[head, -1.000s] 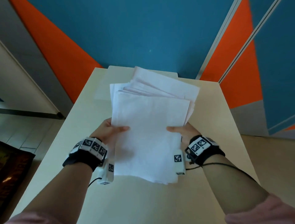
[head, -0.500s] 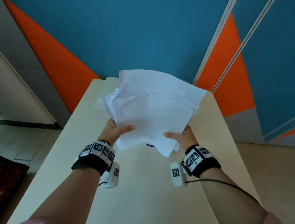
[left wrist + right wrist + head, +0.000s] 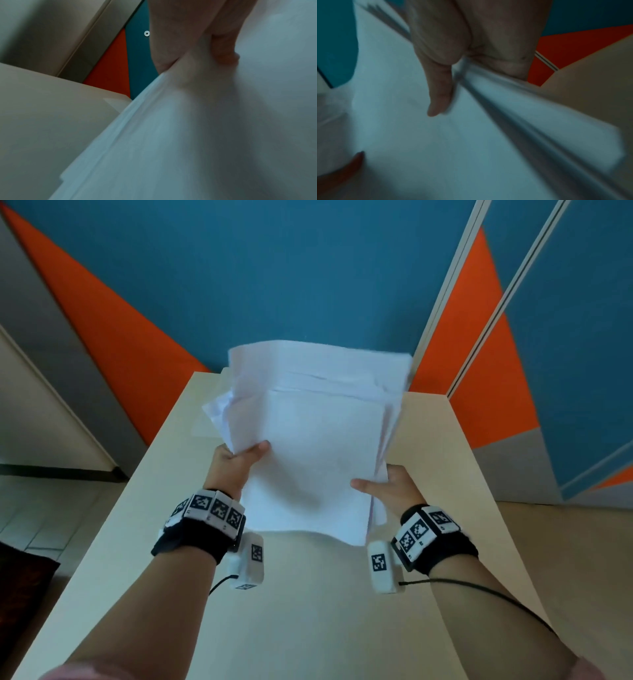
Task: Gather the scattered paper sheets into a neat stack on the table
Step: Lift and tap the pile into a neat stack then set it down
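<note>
1. Overhead, from the head view, the bundle of paper sheets [image 3: 308,440] is seen held up off the counter [image 3: 308,611], tilted with its far edge raised toward the blue and orange wall [image 3: 308,268]. The left edge is gripped by the left hand [image 3: 236,463], thumb laid over the top sheet, and the lower right edge is gripped by the right hand [image 3: 387,487] in the same way. The sheets are not yet squared: a creased corner juts out at the left and stepped edges are fanned along the top and right. One more sheet [image 3: 205,426] appears to be left flat on the counter behind the bundle, though this cannot be told for certain.

2. Next, in the left wrist view, the left hand [image 3: 197,40] is shown closed on the bundle [image 3: 188,135], fingers beneath and thumb on top. Staggered sheet edges are visible along the side, with the counter [image 3: 42,121] below.

3. Lastly, in the right wrist view, the right hand [image 3: 471,47] is shown pinching the bundle [image 3: 402,135], thumb pressed flat on the top sheet. The layered edges are blurred.

4. For the step in hand to be done well, the bundle is best stood on one edge on the counter, the grip loosened slightly, and the edges tapped until level; the short side is then tapped likewise. A hard squeeze is to be avoided, since slipping between sheets would be blocked.
</note>
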A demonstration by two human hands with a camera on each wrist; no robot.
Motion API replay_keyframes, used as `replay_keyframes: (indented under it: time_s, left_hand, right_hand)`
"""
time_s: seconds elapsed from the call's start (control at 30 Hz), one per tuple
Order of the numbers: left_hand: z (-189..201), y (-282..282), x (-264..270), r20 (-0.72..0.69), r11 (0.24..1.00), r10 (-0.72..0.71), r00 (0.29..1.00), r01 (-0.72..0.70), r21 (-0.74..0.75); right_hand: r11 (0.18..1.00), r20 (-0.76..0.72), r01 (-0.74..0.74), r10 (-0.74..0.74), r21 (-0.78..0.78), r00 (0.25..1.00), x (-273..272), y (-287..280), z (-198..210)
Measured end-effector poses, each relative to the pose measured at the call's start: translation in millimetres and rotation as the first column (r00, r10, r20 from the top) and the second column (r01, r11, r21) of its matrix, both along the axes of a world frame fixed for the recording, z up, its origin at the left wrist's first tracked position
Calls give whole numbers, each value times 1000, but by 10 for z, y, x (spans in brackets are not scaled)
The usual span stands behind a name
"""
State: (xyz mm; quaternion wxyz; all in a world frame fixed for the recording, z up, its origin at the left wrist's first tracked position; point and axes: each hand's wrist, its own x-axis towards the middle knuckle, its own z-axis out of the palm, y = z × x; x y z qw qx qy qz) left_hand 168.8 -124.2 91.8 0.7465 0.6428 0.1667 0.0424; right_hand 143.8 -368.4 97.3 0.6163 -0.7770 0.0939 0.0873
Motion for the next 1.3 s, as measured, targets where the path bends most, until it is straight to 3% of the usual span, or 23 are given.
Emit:
replay_keyframes:
  time_s: [0.07, 0.13, 0.23, 0.3, 0.43, 0.57, 0.67, 0.77, 0.83, 1.0, 1.1, 1.2, 1.3]
  left_hand:
    - [-29, 70, -49, -15, 995, 60, 998, -61, -78]
    - [-97, 106, -94, -75, 988, 75, 994, -85, -130]
    - [-183, 30, -173, -91, 929, 1, 996, -34, -368]
    - [-167, -103, -224, -87, 880, -83, 993, 33, -473]
    - [-125, -243, -282, -41, 833, -274, 961, 216, -509]
    - [-154, 99, -297, -24, 873, -176, 984, 144, -466]
    - [-122, 499, -241, -3, 978, -84, 996, 82, -191]
    - [22, 645, -150, 69, 958, -282, 957, 285, -29]
    - [80, 574, -141, 34, 926, -375, 926, 376, -32]
    - [-45, 409, -222, 4, 934, -352, 936, 352, -58]
    - [-68, 380, -259, 17, 943, -330, 944, 331, -46]
    - [-8, 388, -241, 117, 925, -369, 922, 377, -51]
    - [-85, 419, -272, 108, 920, -379, 919, 386, -59]
  right_hand:
    - [999, 11, -31, 31, 37, 999, -46, -136, -12]
    - [970, 28, 33, -40, 242, 999, -81, -242, -91]
    - [719, -8, 53, -65, 693, 998, -106, -249, -206]
    - [639, -24, 25, -11, 769, 1000, -159, -98, -188]
    - [720, -50, 147, -154, 678, 987, -226, 47, -158]
    - [767, 100, 165, -286, 620, 953, -232, -160, 62]
    - [834, 181, 50, -177, 549, 967, -211, -428, 196]
    - [896, 123, 38, -103, 443, 987, -251, -562, 123]
    - [892, 70, 15, -53, 452, 996, -294, -551, 36]
    - [883, -6, 4, -2, 469, 1000, -325, -490, -120]
    - [904, 38, 35, -56, 426, 998, -284, -525, -119]
    - [884, 137, 46, -123, 465, 983, -252, -591, -35]
    - [877, 165, -16, -72, 481, 984, -265, -647, 6]
